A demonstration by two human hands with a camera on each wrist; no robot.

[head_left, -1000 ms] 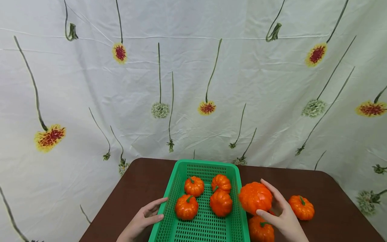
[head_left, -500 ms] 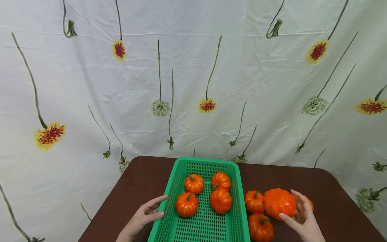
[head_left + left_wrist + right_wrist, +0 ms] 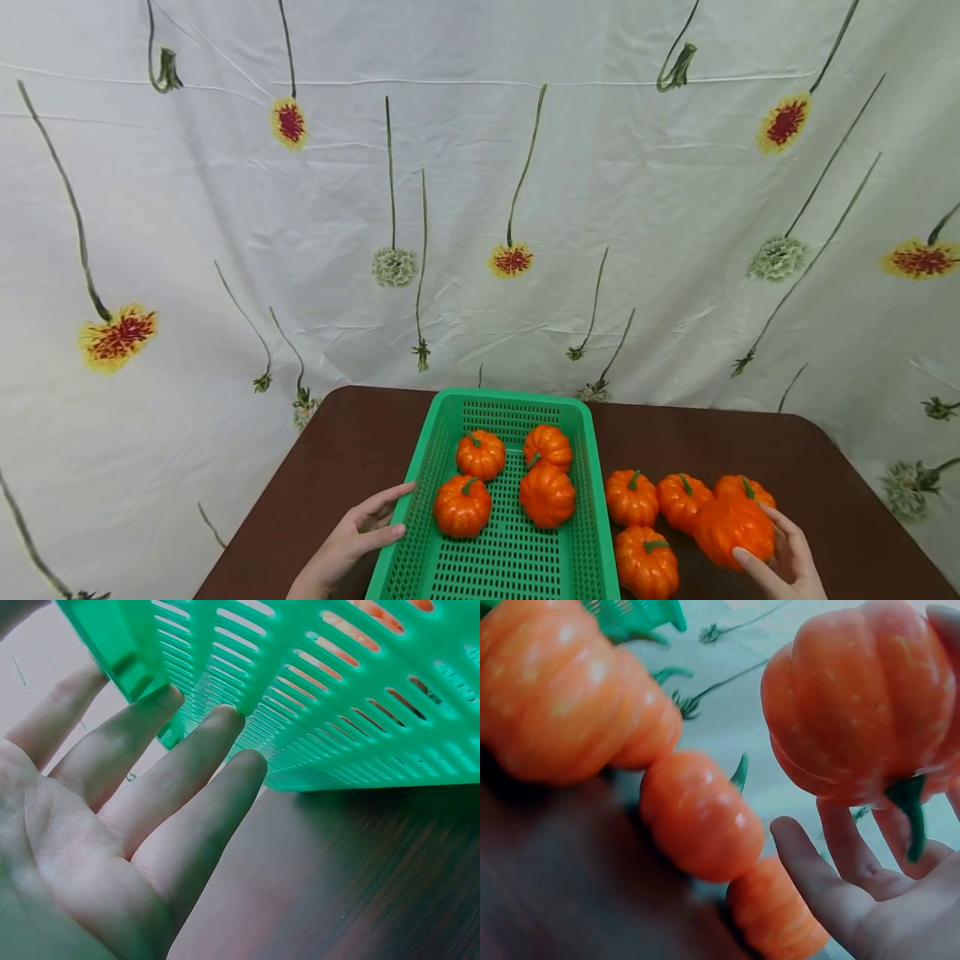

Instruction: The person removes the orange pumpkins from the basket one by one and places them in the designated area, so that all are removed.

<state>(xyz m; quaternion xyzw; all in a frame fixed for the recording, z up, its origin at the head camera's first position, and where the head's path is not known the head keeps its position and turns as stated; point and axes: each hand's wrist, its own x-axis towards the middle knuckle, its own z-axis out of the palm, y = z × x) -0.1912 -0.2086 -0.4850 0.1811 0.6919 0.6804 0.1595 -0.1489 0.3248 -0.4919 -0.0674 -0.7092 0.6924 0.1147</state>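
My right hand (image 3: 787, 562) holds an orange toy pumpkin (image 3: 735, 529) above the table's right side. In the right wrist view, this pumpkin (image 3: 862, 705) has its green stem pointing down toward the palm, and the fingers reach round it. My left hand (image 3: 356, 537) is at the left side of a green plastic basket (image 3: 402, 521). Its fingers (image 3: 199, 817) lie nearly straight against the slotted wall, as the left wrist view shows. Inside the basket sit several pumpkins (image 3: 462, 506).
Beside the basket's right wall are two pumpkins (image 3: 632, 498) on the dark brown table (image 3: 360, 442). Two more pumpkins (image 3: 682, 500) stand further right, one partly hidden by the held pumpkin. A white flowered cloth (image 3: 465, 208) hangs behind the table.
My right hand has carried the held pumpkin rightward and toward me, away from the basket. Pumpkins behind it have come into view. My left hand has stayed at the basket.
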